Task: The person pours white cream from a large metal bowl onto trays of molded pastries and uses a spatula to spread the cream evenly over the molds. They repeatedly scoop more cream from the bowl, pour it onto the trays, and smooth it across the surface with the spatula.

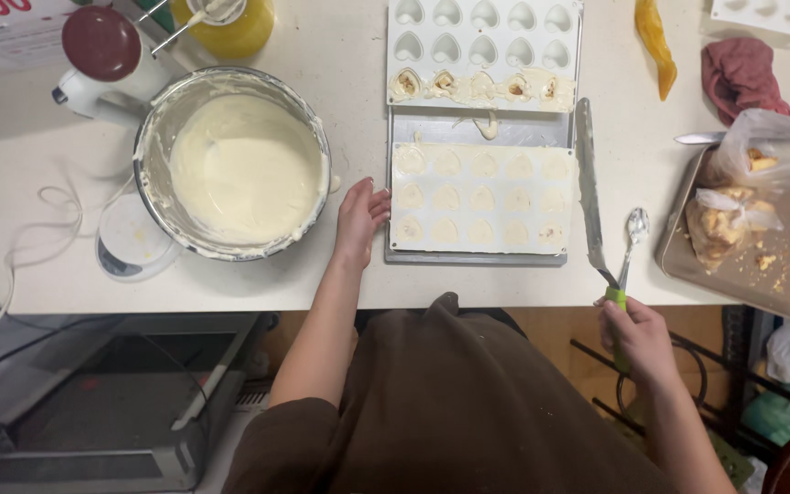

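The filled heart mould [479, 196] is steadied at its edge by the open, empty left hand [359, 217], while a green-handled palette knife [590, 192] is gripped by the right hand [637, 338].

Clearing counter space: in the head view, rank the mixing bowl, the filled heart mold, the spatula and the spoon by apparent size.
1. Mixing bowl and filled heart mold: too alike to rank
2. Spatula
3. Spoon

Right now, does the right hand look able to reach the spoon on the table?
Probably yes. The right hand holds the green-handled spatula at the table edge, and the spoon lies just beside that blade with nothing between them. But the hand is occupied, so it would need to free its fingers first.
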Tool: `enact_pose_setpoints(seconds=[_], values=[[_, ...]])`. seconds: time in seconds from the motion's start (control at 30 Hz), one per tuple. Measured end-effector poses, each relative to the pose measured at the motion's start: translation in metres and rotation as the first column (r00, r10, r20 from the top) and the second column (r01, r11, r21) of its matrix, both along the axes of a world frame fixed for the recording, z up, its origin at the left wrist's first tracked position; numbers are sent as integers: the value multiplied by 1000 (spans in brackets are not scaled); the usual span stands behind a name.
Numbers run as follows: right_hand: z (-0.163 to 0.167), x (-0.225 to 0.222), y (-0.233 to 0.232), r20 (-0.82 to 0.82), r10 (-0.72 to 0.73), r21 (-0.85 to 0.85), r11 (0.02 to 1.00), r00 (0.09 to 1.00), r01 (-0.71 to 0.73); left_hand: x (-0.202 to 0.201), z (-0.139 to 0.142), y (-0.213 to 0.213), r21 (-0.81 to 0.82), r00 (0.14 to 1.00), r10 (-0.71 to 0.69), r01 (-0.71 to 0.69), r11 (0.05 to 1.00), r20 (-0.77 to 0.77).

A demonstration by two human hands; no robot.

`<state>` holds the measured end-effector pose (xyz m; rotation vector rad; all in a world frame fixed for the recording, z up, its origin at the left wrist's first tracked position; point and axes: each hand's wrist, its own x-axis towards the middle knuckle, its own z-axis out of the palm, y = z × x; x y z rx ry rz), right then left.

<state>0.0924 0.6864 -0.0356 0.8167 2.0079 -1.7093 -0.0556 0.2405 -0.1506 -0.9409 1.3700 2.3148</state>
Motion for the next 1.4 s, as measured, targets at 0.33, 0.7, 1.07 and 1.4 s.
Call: enact_pose_setpoints(seconds=[0.33,0.7,1.07,1.4], values=[[9,10,0,111,64,272,958,992,-92,-1,2,-6,-198,991,-9,-18,980,-135],[62,-139,106,322,591,546,523,740,-655,8,-5,8,-376,985,-10,-56,925,-169],[45,-316,143,526,748,394,207,405,-895,1,43,68,-498,954,76,-217,840,-289],[-10,-358,151,583,767,330,80,269,-941,45,55,109,-514,946,247,-322,795,-210]])
